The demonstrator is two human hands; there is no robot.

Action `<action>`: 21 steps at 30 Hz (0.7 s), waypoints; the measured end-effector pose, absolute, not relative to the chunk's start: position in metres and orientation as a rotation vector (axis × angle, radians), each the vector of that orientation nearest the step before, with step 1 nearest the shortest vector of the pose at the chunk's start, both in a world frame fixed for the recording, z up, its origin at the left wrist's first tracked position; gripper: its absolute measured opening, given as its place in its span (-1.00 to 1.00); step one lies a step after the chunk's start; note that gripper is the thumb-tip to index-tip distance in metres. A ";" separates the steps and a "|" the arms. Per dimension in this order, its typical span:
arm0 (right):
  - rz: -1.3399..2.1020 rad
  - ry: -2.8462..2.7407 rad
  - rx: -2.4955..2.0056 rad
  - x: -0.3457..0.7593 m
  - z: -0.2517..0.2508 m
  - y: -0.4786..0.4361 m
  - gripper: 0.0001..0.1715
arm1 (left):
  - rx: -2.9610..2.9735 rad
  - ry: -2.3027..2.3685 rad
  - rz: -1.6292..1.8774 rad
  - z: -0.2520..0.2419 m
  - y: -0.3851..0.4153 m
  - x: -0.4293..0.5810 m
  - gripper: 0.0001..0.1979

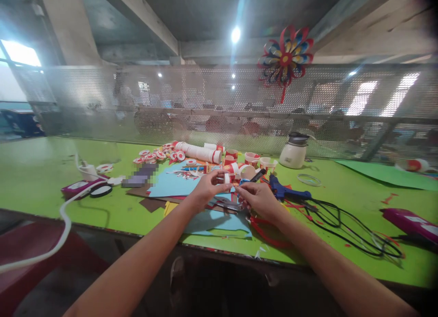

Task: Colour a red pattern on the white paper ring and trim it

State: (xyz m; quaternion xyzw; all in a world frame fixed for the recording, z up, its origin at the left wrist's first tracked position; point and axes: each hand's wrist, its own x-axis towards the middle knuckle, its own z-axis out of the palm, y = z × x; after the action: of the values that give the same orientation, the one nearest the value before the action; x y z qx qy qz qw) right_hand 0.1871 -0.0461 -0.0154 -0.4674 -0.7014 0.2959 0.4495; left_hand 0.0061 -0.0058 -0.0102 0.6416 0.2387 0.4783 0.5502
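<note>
My left hand [210,188] is closed, thumb and fingers pinched around a small white paper ring [227,178]. Close on its right, my right hand [257,197] pinches something too small to make out near the same piece. Both hands hover over blue paper sheets [212,221]. A pair of scissors [229,205] lies under the hands. Just right of them rests a blue glue gun [287,190] with a black cord. Behind the hands are red and white paper cups [252,159] and a long stack of nested cups [198,152].
Red and white discs [159,154], a grey phone-like object [140,175] and a purple power strip [80,187] lie left. A white kettle [293,153] stands behind right, near green paper [386,174]. A paper flower [286,59] hangs on the mesh screen [191,98].
</note>
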 end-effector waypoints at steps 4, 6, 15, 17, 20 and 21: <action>0.716 -1.765 -1.158 0.188 -0.016 -0.046 -0.59 | 1.814 0.743 1.270 -0.011 -0.007 0.007 -0.59; 0.706 -1.779 -1.150 0.189 -0.017 -0.045 -0.59 | 2.038 0.794 1.400 -0.013 -0.007 0.007 -0.68; 0.647 -1.835 -1.166 0.188 -0.017 -0.047 -0.62 | 2.336 0.879 1.398 -0.018 -0.005 0.006 -0.58; 0.634 -1.847 -1.167 0.188 -0.016 -0.048 -0.63 | 2.317 0.898 1.390 -0.018 -0.007 0.005 -0.55; 0.601 -1.876 -1.174 0.188 -0.016 -0.048 -0.62 | 2.339 0.907 1.395 -0.019 -0.008 0.005 -0.55; 0.579 -1.888 -1.181 0.188 -0.016 -0.048 -0.61 | 2.359 0.914 1.396 -0.020 -0.008 0.006 -0.55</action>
State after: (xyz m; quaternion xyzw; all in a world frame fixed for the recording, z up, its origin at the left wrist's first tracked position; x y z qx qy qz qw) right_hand 0.1876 -0.0480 -0.0164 -0.4685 -0.7491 0.2299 0.4081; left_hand 0.0057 -0.0078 -0.0200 0.8100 0.3137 0.4794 0.1255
